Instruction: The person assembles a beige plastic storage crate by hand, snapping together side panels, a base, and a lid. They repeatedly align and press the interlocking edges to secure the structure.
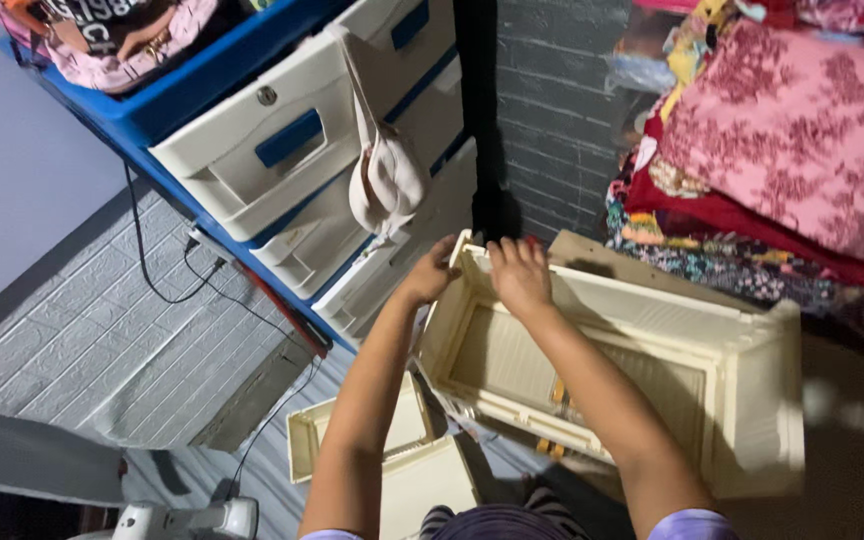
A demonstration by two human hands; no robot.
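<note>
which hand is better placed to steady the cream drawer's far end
Right, probably. The right hand already lies flat on the far end wall of the drawer, palm over the rim. The left hand only touches the outer corner from the side.

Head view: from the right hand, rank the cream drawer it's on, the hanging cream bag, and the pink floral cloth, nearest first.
1. Cream drawer: under the right hand, at its far end.
2. Hanging cream bag: up and to the left, on the drawer cabinet.
3. Pink floral cloth: far upper right.
</note>
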